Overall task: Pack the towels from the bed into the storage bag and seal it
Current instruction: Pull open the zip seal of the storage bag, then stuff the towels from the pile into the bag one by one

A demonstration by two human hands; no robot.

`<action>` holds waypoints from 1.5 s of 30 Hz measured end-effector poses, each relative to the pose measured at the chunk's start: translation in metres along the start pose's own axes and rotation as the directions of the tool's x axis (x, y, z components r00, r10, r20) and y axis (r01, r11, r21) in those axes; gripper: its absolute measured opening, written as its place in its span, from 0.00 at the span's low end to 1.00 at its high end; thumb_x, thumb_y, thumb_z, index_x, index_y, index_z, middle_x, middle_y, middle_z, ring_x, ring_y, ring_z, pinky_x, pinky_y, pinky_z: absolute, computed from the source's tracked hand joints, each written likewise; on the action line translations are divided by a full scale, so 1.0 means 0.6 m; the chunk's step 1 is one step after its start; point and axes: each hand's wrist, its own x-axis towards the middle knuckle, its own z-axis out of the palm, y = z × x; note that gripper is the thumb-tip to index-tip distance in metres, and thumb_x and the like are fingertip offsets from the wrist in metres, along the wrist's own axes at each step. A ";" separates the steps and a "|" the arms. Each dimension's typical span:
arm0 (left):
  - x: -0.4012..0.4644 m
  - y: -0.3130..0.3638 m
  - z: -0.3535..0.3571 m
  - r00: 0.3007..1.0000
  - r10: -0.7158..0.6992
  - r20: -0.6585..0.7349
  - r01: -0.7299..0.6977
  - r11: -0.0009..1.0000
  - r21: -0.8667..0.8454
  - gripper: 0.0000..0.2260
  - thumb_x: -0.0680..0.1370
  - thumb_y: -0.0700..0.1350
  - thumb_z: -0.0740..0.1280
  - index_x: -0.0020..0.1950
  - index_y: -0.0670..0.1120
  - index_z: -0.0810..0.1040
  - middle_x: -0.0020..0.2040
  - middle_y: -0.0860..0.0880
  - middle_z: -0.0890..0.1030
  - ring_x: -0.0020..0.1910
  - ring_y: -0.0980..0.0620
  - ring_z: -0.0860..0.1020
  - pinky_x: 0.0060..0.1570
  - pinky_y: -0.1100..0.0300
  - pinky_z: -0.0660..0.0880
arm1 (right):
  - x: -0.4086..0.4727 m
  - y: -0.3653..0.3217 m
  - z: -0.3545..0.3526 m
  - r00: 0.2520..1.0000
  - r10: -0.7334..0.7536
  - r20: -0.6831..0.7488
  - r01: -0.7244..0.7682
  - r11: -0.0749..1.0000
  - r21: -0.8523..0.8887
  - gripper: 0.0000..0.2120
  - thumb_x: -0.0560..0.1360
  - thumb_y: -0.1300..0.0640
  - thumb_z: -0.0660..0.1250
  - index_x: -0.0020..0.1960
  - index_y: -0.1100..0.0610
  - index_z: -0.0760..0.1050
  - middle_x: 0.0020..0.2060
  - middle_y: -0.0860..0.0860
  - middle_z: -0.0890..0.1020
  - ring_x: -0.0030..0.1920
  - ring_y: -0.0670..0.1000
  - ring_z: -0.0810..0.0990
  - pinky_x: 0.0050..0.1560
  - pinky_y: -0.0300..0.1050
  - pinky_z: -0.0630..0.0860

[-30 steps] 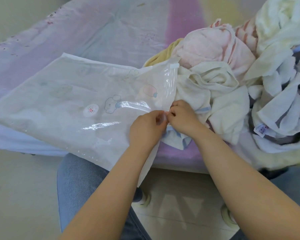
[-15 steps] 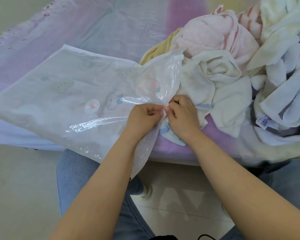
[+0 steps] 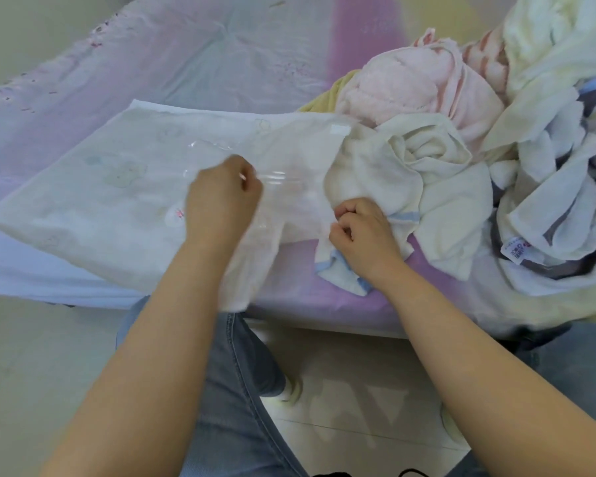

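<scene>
A flat translucent storage bag (image 3: 111, 187) with faint cartoon prints lies on the bed, its mouth toward the towels. My left hand (image 3: 221, 197) pinches the upper layer of the bag's mouth and holds it away to the left. My right hand (image 3: 362, 232) grips the lower edge of the mouth beside a cream towel with blue trim (image 3: 393, 177). A heap of towels fills the right: a pink one (image 3: 413, 80), white ones (image 3: 558, 194), and a yellow one (image 3: 324, 101) peeking out behind the bag.
The bed (image 3: 203, 63) has a pastel purple and white sheet, bare at the back left. Its front edge runs just below my hands. Below are the tiled floor (image 3: 351, 380), my jeans-clad legs (image 3: 234, 380) and a shoe (image 3: 291, 390).
My hands were pinching the bag's mouth close together. The left hand has since pulled its layer left and up, parting the mouth. The right hand stayed near the cream towel.
</scene>
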 end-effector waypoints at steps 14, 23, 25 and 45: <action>0.053 -0.025 -0.144 0.989 -0.109 -0.104 0.059 0.914 -0.401 0.10 0.76 0.44 0.58 0.52 0.53 0.77 0.36 0.49 0.81 0.37 0.49 0.79 0.43 0.49 0.79 | 0.060 -0.059 -0.019 0.976 0.203 -0.077 -0.207 0.977 -0.054 0.11 0.73 0.51 0.64 0.36 0.52 0.67 0.38 0.49 0.73 0.39 0.53 0.73 0.39 0.46 0.68; 0.054 -0.010 -0.121 0.986 -0.024 -0.163 -0.039 0.925 -0.377 0.25 0.73 0.40 0.62 0.69 0.53 0.70 0.39 0.55 0.75 0.39 0.53 0.76 0.45 0.59 0.74 | -0.002 -0.170 -0.001 0.877 0.021 0.480 -0.233 0.892 0.387 0.21 0.83 0.46 0.48 0.67 0.52 0.72 0.64 0.50 0.78 0.68 0.49 0.71 0.66 0.35 0.60; 0.099 -0.025 -0.161 0.946 -0.031 -0.323 -0.079 0.944 -0.322 0.27 0.71 0.39 0.60 0.70 0.52 0.70 0.37 0.55 0.73 0.39 0.53 0.73 0.43 0.60 0.71 | 0.004 -0.158 0.000 0.880 0.097 0.466 -0.247 0.929 0.275 0.21 0.83 0.50 0.49 0.68 0.58 0.71 0.68 0.56 0.73 0.69 0.53 0.67 0.61 0.33 0.57; 0.030 -0.045 -0.053 0.973 0.042 -0.226 -0.064 0.994 -0.093 0.30 0.76 0.45 0.64 0.76 0.52 0.59 0.58 0.47 0.74 0.52 0.44 0.75 0.40 0.50 0.74 | 0.067 -0.096 -0.078 0.888 0.152 -0.435 -0.254 0.949 -0.186 0.37 0.71 0.51 0.70 0.75 0.51 0.56 0.75 0.57 0.58 0.73 0.60 0.59 0.70 0.56 0.60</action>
